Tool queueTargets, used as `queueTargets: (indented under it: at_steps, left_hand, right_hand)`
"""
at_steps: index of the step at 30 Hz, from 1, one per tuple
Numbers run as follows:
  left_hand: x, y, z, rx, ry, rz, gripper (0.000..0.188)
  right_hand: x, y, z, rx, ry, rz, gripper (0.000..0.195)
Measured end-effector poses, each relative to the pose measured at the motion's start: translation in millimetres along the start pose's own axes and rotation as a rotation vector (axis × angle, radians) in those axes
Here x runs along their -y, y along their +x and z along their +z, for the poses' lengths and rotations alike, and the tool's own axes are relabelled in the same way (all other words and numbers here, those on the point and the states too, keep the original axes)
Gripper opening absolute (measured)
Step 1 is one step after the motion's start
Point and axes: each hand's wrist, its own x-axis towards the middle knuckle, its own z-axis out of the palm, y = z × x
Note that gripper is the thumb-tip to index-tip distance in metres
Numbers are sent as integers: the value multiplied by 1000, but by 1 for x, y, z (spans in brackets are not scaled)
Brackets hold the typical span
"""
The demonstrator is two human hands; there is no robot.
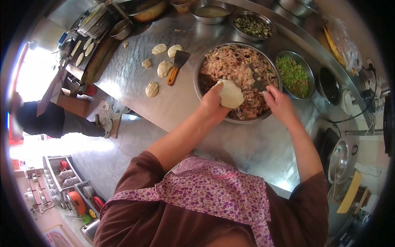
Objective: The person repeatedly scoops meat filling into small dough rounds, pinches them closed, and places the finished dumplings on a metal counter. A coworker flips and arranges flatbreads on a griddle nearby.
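Observation:
My left hand (215, 103) holds a flattened round of dough (230, 94) over the near side of a big metal bowl (197, 81). Minced meat filling with dark bits (230, 61) fills much of that bowl. At the bowl's right side, my right hand (276, 101) grips a small tool with a dark flat blade (260, 85), which is against the filling; its handle is mostly hidden by the fingers. Left of the bowl, several dough pieces (164, 69) lie on the steel table (182, 105). Among them rests a scraper with an orange handle (173, 75).
Bowls of chopped greens (293, 75), chopped dark vegetables (253, 26) and pale liquid (211, 11) stand around the big bowl's far and right sides. A griddle with flat dough pieces (89, 49) is at the far left, where another person (46, 119) stands. A black cable (348, 119) lies at right.

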Motion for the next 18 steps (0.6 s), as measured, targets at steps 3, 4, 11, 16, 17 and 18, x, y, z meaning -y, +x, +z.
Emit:
queueTargets:
  at_steps: [3, 4, 11, 16, 17, 18]
  left_hand:
    - [1, 2, 2, 92, -34, -15, 48]
    - [0, 3, 3, 154, -40, 1, 49]
    - [-8, -15, 21, 335, -141, 19, 50]
    - [1, 0, 4, 224, -94, 39, 41]
    - [1, 0, 2, 207, -95, 42, 39]
    - [2, 2, 1, 186, -82, 67, 37]
  right_hand:
    - [37, -12, 4, 36, 38, 31, 31]
    - [44, -15, 6, 24, -16, 23, 30]
    - [79, -34, 7, -159, -677, -316, 54]
    - [104, -44, -22, -28, -637, -280, 53]
    - [104, -45, -28, 2, -567, -275, 50]
    - [104, -46, -33, -2, -376, -184, 46]
